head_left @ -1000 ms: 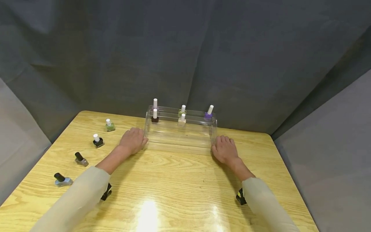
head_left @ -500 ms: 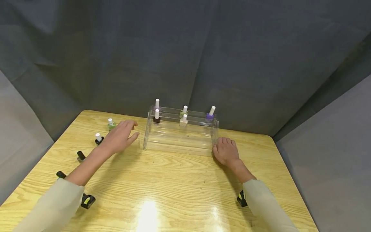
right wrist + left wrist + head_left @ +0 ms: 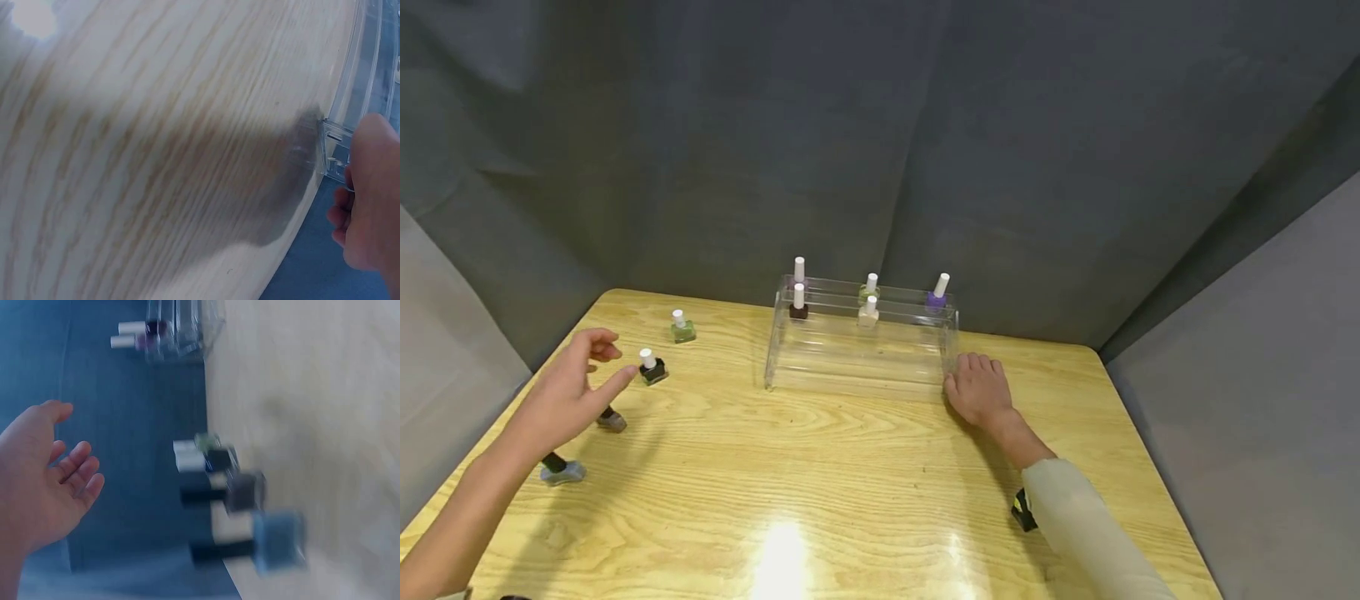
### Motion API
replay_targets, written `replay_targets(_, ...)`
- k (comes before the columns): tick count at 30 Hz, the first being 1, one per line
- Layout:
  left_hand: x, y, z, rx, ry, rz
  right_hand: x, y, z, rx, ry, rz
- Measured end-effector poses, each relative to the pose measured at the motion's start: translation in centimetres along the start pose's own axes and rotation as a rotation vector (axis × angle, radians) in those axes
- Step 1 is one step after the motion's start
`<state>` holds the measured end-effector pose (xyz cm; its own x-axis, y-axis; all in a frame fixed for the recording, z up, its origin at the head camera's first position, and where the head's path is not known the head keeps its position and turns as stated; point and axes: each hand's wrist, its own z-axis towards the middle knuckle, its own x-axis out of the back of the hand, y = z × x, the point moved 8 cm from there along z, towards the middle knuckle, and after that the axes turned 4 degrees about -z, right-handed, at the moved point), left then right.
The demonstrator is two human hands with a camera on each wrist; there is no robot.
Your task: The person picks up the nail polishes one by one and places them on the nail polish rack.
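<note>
A clear tiered nail polish rack [image 3: 857, 385] stands at the back of the table. Its right end is gripped by my right hand [image 3: 981, 390], whose fingers curl round the side panel in the right wrist view. My left hand [image 3: 568, 392] hovers at the left, holding nothing, with thumb and fingers apart. Near it on the table are a black nail polish bottle [image 3: 653, 371], a green one [image 3: 683, 332], a grey-brown one [image 3: 613, 422] and a light blue one [image 3: 562, 473]. The left hand partly hides the two nearer bottles' black caps.
White-capped bottles stand on the rack's upper tiers: a dark one [image 3: 799, 312], a cream one [image 3: 868, 317], a purple one [image 3: 937, 300] and others behind. A dark curtain [image 3: 850, 150] hangs behind the wooden table [image 3: 820, 483], with grey panels at both sides.
My left hand has let go of the rack's left end and swung left and nearer, over the loose bottles. The right hand keeps its grip on the rack.
</note>
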<state>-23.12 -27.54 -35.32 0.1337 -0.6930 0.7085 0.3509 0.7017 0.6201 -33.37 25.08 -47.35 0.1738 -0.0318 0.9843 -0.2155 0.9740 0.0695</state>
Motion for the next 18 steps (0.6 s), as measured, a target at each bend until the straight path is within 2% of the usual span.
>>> replay_targets(4, 1.0, -2.9, -2.5, 0.077, 0.002, 0.006, 0.1, 0.1, 0.0, -0.002, -0.005, -0.001)
replay_targets(7, 0.7, -5.3, -4.5, 0.149, -0.078, -0.017, 0.1, 0.0, 0.0, -0.006, -0.017, -0.001)
replay_targets(12, -0.6, -8.8, -7.6, 0.270, -0.234, -0.081, 0.3, -0.1, -0.1, -0.013, -0.022, 0.002)
replay_targets(14, -1.0, -9.8, -8.6, 0.294, -0.258, -0.117, 0.4, -0.1, -0.1, -0.015, -0.020, 0.002)
replay_targets(18, -1.5, -11.3, -10.0, 0.281, -0.243, -0.120, 0.4, -0.2, -0.2, -0.022, -0.031, -0.004)
